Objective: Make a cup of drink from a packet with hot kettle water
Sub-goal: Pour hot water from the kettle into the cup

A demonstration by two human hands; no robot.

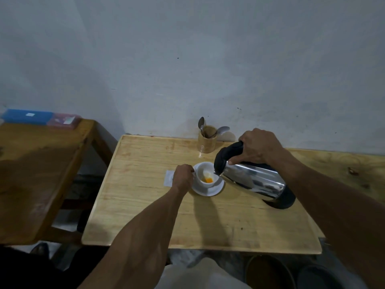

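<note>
A white cup stands on a white saucer in the middle of the wooden table, with orange powder or liquid at its bottom. My left hand holds the cup's handle on its left side. My right hand grips the black handle of a steel kettle, which is tilted with its spout over the cup's right rim. A white packet lies flat left of the cup, partly hidden by my left hand.
A wooden holder with spoons stands at the table's back edge by the wall. A second, darker table on the left bears blue and pink boxes. Round containers sit on the floor below.
</note>
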